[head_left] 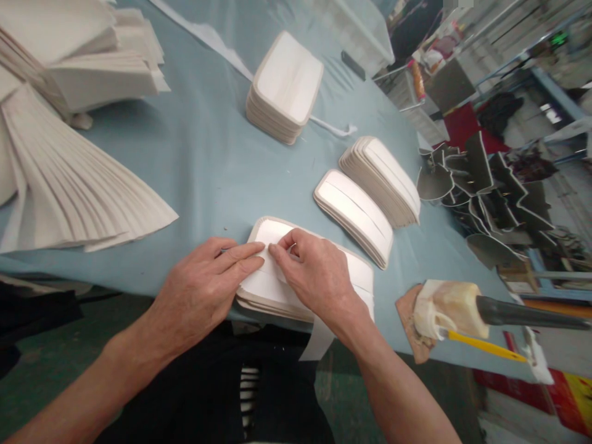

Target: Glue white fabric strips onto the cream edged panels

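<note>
Our forearms foremost; left grip flat, apparently steadying panel; right grip alongside, pinched, contents unclear; next likely: finesse.

Head-worn view, facing forward-down, close above hands

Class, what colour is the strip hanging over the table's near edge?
The strip is white, best seen in the head view.

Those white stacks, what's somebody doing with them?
Someone has both hands on the near stack. The left hand rests on top with its fingers out straight. The right hand has bent fingers close by; I can't tell what they pinch. A white strip hangs near the right wrist. Three more stacks stand farther off on the blue table.
</note>
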A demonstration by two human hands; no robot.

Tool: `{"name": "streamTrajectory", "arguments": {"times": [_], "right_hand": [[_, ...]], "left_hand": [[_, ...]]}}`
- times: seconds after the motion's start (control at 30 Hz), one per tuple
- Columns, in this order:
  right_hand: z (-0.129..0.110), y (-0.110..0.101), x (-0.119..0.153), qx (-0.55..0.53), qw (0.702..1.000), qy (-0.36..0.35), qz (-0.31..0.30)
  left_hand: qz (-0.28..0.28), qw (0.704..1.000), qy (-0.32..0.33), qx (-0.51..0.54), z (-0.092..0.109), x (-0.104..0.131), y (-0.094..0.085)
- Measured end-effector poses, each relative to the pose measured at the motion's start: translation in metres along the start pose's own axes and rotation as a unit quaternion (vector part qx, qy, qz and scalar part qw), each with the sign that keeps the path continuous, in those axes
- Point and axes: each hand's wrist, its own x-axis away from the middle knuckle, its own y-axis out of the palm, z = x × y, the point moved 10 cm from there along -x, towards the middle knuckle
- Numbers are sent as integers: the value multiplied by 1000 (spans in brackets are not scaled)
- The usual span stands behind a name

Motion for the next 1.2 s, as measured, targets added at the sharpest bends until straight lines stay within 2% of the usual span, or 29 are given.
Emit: {"name": "streamTrajectory", "arguments": {"times": [0.33,0.5,0.7,0.77,0.93,1.2], "right_hand": [[7,-10,7,-82,996,2,-17],[35,-17,17,-119,992,18,-39],[61,-18,26,-161,978,-51,-120],[69,-20,26,-182,973,-60,-130],[86,-22,20,-223,967,-57,-108],[104,-12,22,-221,971,-61,-70]], "left_hand": [[-11,1000,12,7,-1,5,4],[-8,1000,1,26,-7,9,7],[-9,1000,3,22,-10,13,9],[-22,1000,9,19,-10,14,11],[-27,1000,7,11,-11,17,13],[-49,998,17,-31,-9,22,19]]}}
